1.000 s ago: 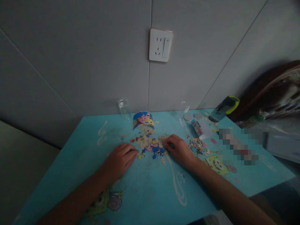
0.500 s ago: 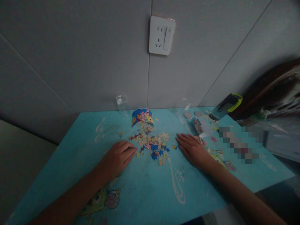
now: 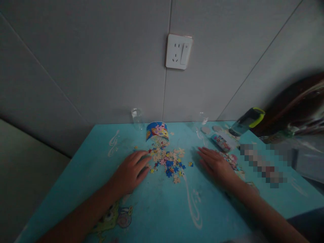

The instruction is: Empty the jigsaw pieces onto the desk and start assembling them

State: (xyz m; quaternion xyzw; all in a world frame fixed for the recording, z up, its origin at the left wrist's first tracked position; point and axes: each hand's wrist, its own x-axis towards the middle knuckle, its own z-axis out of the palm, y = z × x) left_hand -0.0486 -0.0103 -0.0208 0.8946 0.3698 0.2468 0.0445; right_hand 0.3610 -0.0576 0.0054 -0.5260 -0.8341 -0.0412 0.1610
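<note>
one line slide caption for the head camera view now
Left hand and right hand flank a pile of small multicoloured jigsaw pieces on a light-blue printed tabletop.

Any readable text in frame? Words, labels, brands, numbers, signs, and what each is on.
No readable text.
Wall switch: small mark near the top, too small to read.
Curved printed sheet: cartoon picture, no legible lettering.
Small printed piece on the right: too blurred to read.
Puzzle pieces: colours only, no legible marks.
Tabletop: cartoon figures and white swirls, no legible words.
</note>
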